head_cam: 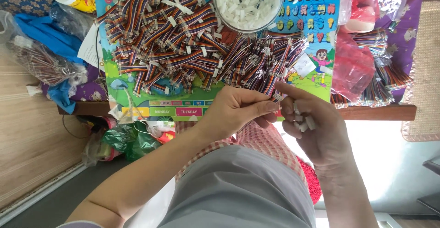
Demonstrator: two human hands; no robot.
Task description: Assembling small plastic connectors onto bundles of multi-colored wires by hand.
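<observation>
Left hand (238,106): fingers pressing together, pinching the end of a multicoloured ribbon-wire lead (270,85) at its small white tip, just above the bench edge.
Right hand (316,127): forefinger stretching up to touch the same tip; remaining fingers curling around several small white plastic connector housings (303,120) in the palm.
Wire heap (183,44): striped leads with white plugs lying piled over a colourful printed children's chart (316,30) covering the wooden bench (380,113).
Bowl: clear round plastic bowl (249,3) sitting at the far side, holding white housings.
Right margin: red plastic bag (350,67) lying beside more wire bundles.
</observation>
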